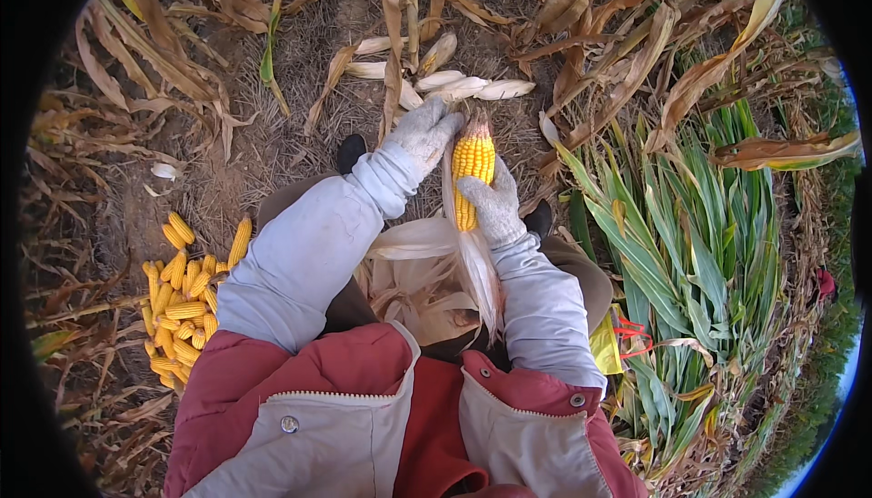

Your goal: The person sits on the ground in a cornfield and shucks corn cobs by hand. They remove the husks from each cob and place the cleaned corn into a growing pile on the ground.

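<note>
A gloved right hand [493, 205] grasps a bright yellow ear of corn [473, 167] just off centre toward 1 o'clock in my head view, its thumb lying across the kernels and the silky tip pointing to 12. The gloved left hand [423, 138] is curled just beside the ear, at its 10 o'clock; its fingers meet the top of a pale husk strip [448, 180], though from my remote seat I cannot tell whether they pinch it tight. More husk [482, 285] trails from the ear's base toward 6, above loose husks [418, 294] heaped between the legs.

I judge the step to be husking, well along: the kernels facing me are bare, but leaves cling at the side and base. The next move, as I read it, calls for a steady right grip while the left draws the remaining strip down and the husk is snapped off at the base. Pale, husk-covered ears [468, 88] lie at 12, past the hands; husked cobs [184, 310] are piled between 8 and 9, and cut green stalks [695, 226] spread at 3.
</note>
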Demonstrator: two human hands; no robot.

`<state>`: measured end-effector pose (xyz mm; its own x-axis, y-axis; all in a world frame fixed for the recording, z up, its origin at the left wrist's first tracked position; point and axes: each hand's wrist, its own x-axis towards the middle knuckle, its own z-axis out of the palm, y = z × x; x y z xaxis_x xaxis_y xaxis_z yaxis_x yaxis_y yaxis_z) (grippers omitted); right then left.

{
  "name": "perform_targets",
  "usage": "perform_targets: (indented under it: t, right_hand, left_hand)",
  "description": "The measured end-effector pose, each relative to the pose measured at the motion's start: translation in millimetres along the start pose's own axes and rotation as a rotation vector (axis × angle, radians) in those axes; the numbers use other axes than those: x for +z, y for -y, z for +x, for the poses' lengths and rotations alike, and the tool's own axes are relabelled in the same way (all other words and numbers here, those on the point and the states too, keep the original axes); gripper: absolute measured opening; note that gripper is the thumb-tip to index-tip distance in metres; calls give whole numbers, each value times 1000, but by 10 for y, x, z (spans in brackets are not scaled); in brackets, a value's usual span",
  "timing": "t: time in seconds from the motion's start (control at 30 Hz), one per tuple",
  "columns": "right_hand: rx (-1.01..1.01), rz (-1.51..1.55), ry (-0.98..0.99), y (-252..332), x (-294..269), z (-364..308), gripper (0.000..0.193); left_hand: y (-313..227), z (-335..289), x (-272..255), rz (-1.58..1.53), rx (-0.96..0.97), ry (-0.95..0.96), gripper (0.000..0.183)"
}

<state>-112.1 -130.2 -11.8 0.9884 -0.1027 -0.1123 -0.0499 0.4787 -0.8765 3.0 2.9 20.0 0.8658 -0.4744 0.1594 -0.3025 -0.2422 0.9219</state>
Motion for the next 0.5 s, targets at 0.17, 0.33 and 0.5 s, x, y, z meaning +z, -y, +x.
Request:
perform_targets:
  t: [0.17, 0.33, 0.5]
  right_hand:
    - [98, 298, 172, 50, -52, -33, 55]
    - [228, 429, 286, 20, -117, -71, 73]
    - [223, 475, 277, 31, -96, -83, 69]
  left_hand:
    - [-217, -95, -7, -652, -257, 158, 31]
    - [-202, -95, 6, -978, -106, 462, 43]
    - [53, -68, 140, -971, -184, 215, 32]
